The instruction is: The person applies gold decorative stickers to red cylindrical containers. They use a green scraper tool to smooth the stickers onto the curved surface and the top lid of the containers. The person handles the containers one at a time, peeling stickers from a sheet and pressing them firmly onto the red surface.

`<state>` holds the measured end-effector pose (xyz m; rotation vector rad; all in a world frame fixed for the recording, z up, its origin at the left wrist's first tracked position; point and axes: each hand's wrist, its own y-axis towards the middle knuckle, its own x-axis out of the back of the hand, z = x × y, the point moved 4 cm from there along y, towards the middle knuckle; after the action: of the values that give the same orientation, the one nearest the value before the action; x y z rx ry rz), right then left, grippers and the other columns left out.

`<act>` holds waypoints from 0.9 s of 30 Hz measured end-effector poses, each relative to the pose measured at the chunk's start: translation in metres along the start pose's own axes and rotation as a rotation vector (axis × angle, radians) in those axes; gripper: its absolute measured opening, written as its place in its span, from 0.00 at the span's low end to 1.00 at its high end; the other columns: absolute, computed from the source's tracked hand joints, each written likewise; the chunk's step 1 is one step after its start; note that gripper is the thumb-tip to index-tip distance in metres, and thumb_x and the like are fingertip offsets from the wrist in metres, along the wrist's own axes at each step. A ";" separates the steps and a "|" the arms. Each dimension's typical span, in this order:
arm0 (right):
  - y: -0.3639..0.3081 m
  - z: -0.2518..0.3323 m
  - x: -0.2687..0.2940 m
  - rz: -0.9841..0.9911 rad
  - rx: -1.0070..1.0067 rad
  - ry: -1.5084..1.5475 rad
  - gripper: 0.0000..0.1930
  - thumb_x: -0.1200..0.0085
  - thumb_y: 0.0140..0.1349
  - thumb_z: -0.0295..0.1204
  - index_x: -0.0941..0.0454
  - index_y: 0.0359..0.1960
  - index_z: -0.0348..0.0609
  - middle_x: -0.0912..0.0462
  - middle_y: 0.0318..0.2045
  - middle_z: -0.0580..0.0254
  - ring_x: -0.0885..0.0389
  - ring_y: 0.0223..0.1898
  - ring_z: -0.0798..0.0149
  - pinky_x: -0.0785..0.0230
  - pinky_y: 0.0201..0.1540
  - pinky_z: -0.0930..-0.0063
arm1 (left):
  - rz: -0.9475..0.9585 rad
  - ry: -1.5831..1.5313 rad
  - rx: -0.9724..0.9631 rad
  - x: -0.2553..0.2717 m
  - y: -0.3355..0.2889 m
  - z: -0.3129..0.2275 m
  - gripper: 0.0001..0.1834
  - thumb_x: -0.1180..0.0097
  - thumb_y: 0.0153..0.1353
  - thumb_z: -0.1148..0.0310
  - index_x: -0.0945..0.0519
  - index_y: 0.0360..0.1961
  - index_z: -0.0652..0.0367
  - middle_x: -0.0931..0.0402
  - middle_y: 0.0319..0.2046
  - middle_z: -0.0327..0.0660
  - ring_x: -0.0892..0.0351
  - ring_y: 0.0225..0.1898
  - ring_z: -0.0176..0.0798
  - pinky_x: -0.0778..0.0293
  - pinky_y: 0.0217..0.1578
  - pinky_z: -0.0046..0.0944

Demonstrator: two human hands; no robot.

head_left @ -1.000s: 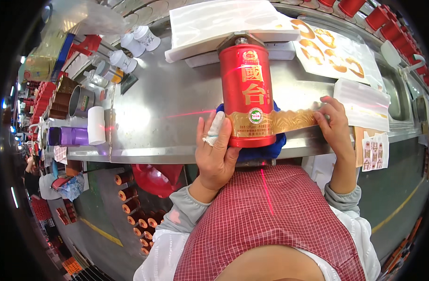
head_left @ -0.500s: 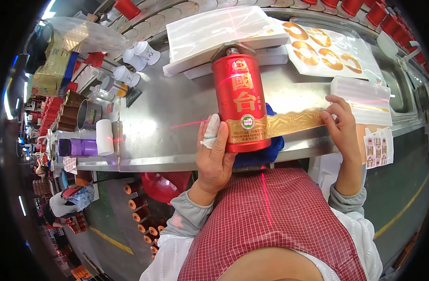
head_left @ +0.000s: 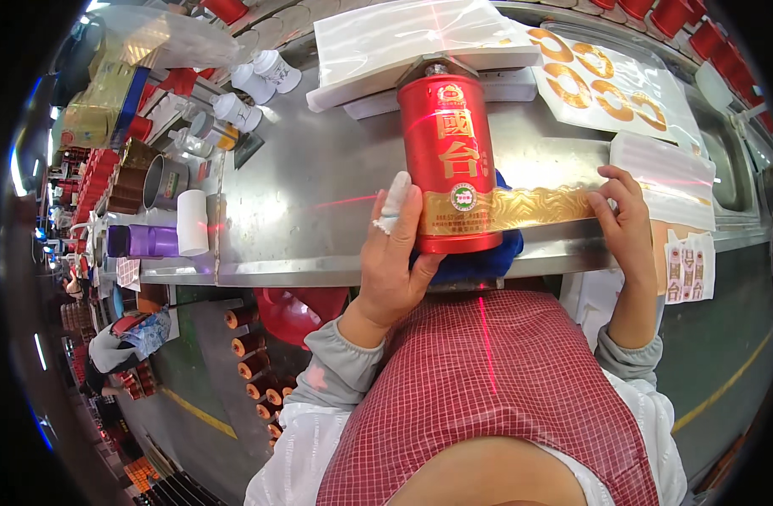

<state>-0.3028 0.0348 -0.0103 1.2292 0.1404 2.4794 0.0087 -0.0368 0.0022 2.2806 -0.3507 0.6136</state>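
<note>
A red bottle (head_left: 445, 126) with gold lettering lies on a blue cloth (head_left: 509, 248) at the bench's near edge, its neck pointing away from me. My left hand (head_left: 390, 257), with white wrapping on one finger, presses along the bottle's left side near its base. From the bottle's lower part a gold label strip (head_left: 546, 206) stretches out to the right. Its free end is pinched between the thumb and fingers of my right hand (head_left: 621, 207). Around the bottle's front the strip lies flat, with a round green and white emblem above it.
White stacked sheets (head_left: 420, 42) lie behind the bottle. Gold ring-shaped labels on a sheet (head_left: 597, 80) are at the back right, near a sink (head_left: 728, 160). White jars (head_left: 236, 111), a metal pot (head_left: 164, 183) and a paper roll (head_left: 192, 223) stand left. A person (head_left: 125, 341) bends over at far left.
The view has shifted a little, so the bench sits slightly higher and further right. My left hand has slid slightly up along the bottle's side; my right hand still holds the strip's end.
</note>
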 end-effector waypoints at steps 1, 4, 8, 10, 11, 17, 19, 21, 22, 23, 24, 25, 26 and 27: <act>-0.001 -0.001 0.000 0.001 -0.006 0.006 0.06 0.43 0.59 0.28 0.24 0.28 0.37 0.23 0.50 0.53 0.27 0.52 0.51 0.36 0.55 0.63 | 0.022 0.006 -0.014 -0.001 -0.002 0.003 0.29 0.44 0.63 0.60 0.30 0.60 0.69 0.31 0.58 0.60 0.31 0.60 0.61 0.42 0.64 0.56; 0.000 -0.002 -0.001 0.005 -0.011 0.011 0.06 0.43 0.59 0.27 0.23 0.28 0.38 0.23 0.50 0.53 0.27 0.52 0.51 0.36 0.55 0.63 | 0.032 0.052 -0.061 -0.002 -0.009 0.008 0.31 0.43 0.62 0.59 0.30 0.60 0.69 0.32 0.59 0.60 0.31 0.60 0.61 0.41 0.63 0.55; 0.004 -0.001 0.000 0.007 0.000 0.037 0.06 0.44 0.60 0.27 0.23 0.29 0.38 0.23 0.50 0.53 0.27 0.52 0.55 0.36 0.54 0.66 | 0.018 0.115 -0.126 0.001 -0.016 0.010 0.30 0.41 0.61 0.59 0.29 0.59 0.70 0.31 0.58 0.60 0.31 0.60 0.60 0.38 0.62 0.54; 0.007 0.002 0.003 0.013 -0.025 0.148 0.06 0.45 0.61 0.27 0.24 0.28 0.38 0.23 0.50 0.53 0.27 0.52 0.58 0.37 0.55 0.67 | 0.024 0.028 -0.051 0.003 -0.018 0.013 0.30 0.43 0.63 0.57 0.30 0.59 0.70 0.31 0.58 0.59 0.31 0.60 0.58 0.38 0.62 0.51; 0.008 0.004 0.007 0.023 -0.048 0.235 0.07 0.45 0.62 0.27 0.25 0.28 0.38 0.23 0.50 0.52 0.27 0.52 0.59 0.38 0.55 0.68 | 0.023 -0.017 -0.013 0.002 -0.020 0.014 0.30 0.44 0.64 0.56 0.30 0.59 0.71 0.30 0.58 0.58 0.31 0.61 0.57 0.38 0.62 0.50; 0.019 0.050 0.057 0.085 0.126 0.636 0.09 0.50 0.64 0.31 0.29 0.27 0.41 0.28 0.55 0.40 0.32 0.57 0.57 0.46 0.62 0.62 | -0.017 -0.611 0.404 -0.003 -0.012 0.044 0.31 0.59 0.72 0.52 0.33 0.61 0.71 0.32 0.60 0.52 0.35 0.64 0.45 0.44 0.64 0.40; 0.025 0.071 0.079 0.120 0.277 0.669 0.10 0.51 0.65 0.33 0.30 0.30 0.41 0.30 0.55 0.35 0.33 0.59 0.51 0.47 0.64 0.57 | 0.002 -0.704 0.445 -0.009 -0.006 0.045 0.31 0.60 0.72 0.52 0.33 0.61 0.71 0.32 0.60 0.52 0.35 0.63 0.44 0.43 0.64 0.40; 0.032 0.093 0.087 0.137 0.407 0.742 0.12 0.53 0.66 0.37 0.31 0.30 0.41 0.32 0.56 0.30 0.35 0.61 0.43 0.49 0.65 0.49 | -0.003 -0.755 0.475 -0.015 -0.006 0.046 0.31 0.60 0.73 0.52 0.33 0.61 0.71 0.32 0.60 0.52 0.35 0.63 0.44 0.43 0.64 0.39; 0.036 0.102 0.093 0.147 0.433 0.717 0.14 0.53 0.66 0.41 0.32 0.31 0.42 0.33 0.57 0.32 0.36 0.61 0.40 0.45 0.63 0.47 | -0.016 -0.765 0.485 -0.017 -0.007 0.047 0.31 0.60 0.72 0.52 0.33 0.61 0.71 0.32 0.60 0.52 0.35 0.63 0.44 0.43 0.64 0.39; 0.040 0.110 0.097 0.159 0.462 0.695 0.17 0.54 0.66 0.45 0.33 0.31 0.44 0.34 0.58 0.34 0.37 0.62 0.37 0.42 0.60 0.44 | -0.032 -0.773 0.496 -0.019 -0.009 0.048 0.31 0.60 0.72 0.51 0.33 0.61 0.72 0.32 0.60 0.52 0.35 0.64 0.44 0.43 0.64 0.39; 0.044 0.123 0.099 0.161 0.460 0.714 0.17 0.55 0.65 0.47 0.34 0.32 0.44 0.34 0.58 0.35 0.37 0.62 0.37 0.40 0.59 0.45 | -0.028 -0.805 0.521 -0.021 -0.010 0.048 0.31 0.60 0.72 0.51 0.33 0.61 0.72 0.32 0.60 0.52 0.35 0.63 0.44 0.43 0.63 0.39; 0.050 0.131 0.098 0.216 0.529 0.770 0.17 0.56 0.65 0.47 0.33 0.35 0.45 0.35 0.58 0.34 0.37 0.62 0.36 0.38 0.58 0.46 | -0.024 -0.837 0.545 -0.022 -0.010 0.047 0.32 0.60 0.72 0.51 0.34 0.61 0.72 0.32 0.60 0.52 0.35 0.63 0.44 0.43 0.63 0.39; 0.055 0.139 0.098 0.275 0.594 0.825 0.18 0.57 0.64 0.48 0.31 0.39 0.46 0.35 0.59 0.34 0.37 0.62 0.36 0.36 0.57 0.47 | -0.018 -0.871 0.567 -0.023 -0.010 0.048 0.32 0.60 0.72 0.51 0.34 0.61 0.72 0.32 0.60 0.52 0.35 0.63 0.44 0.43 0.63 0.40; 0.060 0.147 0.098 0.339 0.657 0.881 0.19 0.58 0.64 0.49 0.30 0.42 0.46 0.36 0.59 0.33 0.37 0.62 0.35 0.35 0.55 0.47 | -0.007 -0.842 0.540 -0.024 -0.009 0.048 0.32 0.60 0.72 0.51 0.34 0.62 0.71 0.32 0.60 0.53 0.35 0.62 0.45 0.42 0.63 0.40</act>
<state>-0.2583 0.0046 0.1681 0.2248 1.1139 3.2340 0.0076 -0.0636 -0.0447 2.9792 -0.6239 -0.3513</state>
